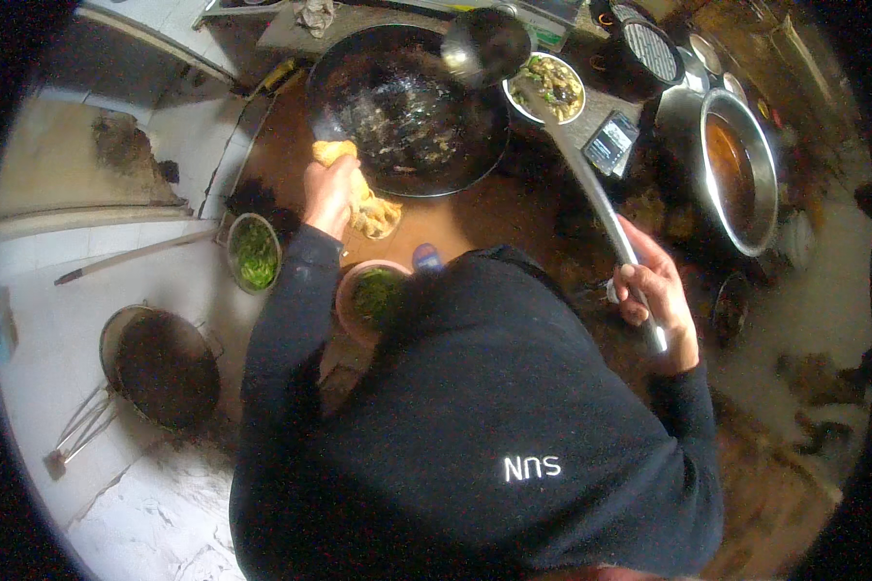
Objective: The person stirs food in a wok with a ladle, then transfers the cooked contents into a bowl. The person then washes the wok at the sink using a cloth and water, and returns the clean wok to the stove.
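My left hand [330,190] grips a yellow cloth [374,212] against the near left rim of a large dark wok [407,116]. The wok's inside looks wet and shiny, with small bits on its surface. In my right hand [654,290] is the long metal handle of a ladle [487,47]. The ladle's dark bowl hangs over the wok's far right rim and is slightly blurred. A white bowl of cooked food with green pieces [552,87] stands right of the wok, partly behind the ladle handle.
A phone [610,141] lies near the white bowl. Farther right stands a metal pot [770,174] holding reddish-brown liquid. Greens fill a bowl [256,254] at left and a pink basin [345,309] near my body. A strainer-like round vessel [163,367] is at lower left. A shoe [426,256] shows below.
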Tool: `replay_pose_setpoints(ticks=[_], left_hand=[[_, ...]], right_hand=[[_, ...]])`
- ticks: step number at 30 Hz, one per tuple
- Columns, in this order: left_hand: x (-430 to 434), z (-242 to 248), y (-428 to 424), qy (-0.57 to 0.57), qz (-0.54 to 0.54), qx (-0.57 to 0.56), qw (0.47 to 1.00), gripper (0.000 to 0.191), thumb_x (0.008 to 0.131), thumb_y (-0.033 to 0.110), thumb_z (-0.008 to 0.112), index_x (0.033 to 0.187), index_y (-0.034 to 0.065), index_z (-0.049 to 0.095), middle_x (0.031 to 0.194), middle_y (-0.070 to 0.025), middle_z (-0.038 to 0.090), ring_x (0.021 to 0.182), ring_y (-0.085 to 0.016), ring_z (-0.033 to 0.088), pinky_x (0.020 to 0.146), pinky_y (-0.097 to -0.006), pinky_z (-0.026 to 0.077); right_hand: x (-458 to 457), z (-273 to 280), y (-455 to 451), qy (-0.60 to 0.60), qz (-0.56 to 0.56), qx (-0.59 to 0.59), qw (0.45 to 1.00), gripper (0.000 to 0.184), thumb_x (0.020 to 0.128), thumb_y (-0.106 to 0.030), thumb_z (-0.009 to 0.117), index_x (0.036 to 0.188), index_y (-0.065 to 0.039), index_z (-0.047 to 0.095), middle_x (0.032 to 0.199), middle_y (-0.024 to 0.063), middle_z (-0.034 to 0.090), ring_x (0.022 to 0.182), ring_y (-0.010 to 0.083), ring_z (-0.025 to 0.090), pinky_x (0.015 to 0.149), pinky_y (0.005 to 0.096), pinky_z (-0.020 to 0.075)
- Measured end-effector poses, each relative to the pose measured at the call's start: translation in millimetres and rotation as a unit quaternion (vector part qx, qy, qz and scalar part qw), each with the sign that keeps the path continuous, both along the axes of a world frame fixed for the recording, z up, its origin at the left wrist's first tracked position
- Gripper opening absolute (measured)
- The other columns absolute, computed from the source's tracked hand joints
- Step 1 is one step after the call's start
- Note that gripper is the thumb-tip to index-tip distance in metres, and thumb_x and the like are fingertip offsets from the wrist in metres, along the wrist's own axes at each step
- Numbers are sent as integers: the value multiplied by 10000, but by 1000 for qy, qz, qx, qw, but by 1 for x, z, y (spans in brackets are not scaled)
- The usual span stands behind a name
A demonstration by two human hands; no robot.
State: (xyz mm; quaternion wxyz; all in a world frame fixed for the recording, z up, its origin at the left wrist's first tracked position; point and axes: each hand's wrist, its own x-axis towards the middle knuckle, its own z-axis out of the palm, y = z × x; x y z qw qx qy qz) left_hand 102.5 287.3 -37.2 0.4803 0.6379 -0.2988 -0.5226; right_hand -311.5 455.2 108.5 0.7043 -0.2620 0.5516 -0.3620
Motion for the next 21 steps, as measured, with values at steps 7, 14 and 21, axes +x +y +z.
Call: replay_pose_setpoints(ticks=[7, 14, 21], left_hand=[[3, -4, 0, 28, 8, 0, 1000, 147, 794, 15, 644, 938, -17, 651, 820, -46, 636, 673, -143, 617, 595, -287, 496], [3, -5, -1, 21, 0, -8, 1000, 48, 791, 55, 654, 832, 76, 645, 695, 24, 583, 549, -102, 551, 486, -267, 413], [0, -5, -2, 20, 10, -18, 1000, 67, 796, 45, 645, 857, 69, 654, 710, 18, 591, 555, -109, 556, 488, -268, 421]], right_hand=[[-31, -45, 10, 352, 10, -90, 932, 665, 867, 52, 565, 1476, -171, 419, 859, -10, 612, 600, 41, 417, 518, 210, 367], [-38, -84, 19, 503, 41, -211, 837, 673, 844, 84, 597, 1445, -189, 464, 1172, 51, 669, 845, 103, 566, 751, 265, 489], [-32, -75, 16, 427, 17, -133, 894, 646, 850, 51, 605, 1449, -140, 454, 1106, 16, 662, 852, 99, 551, 784, 256, 472]])
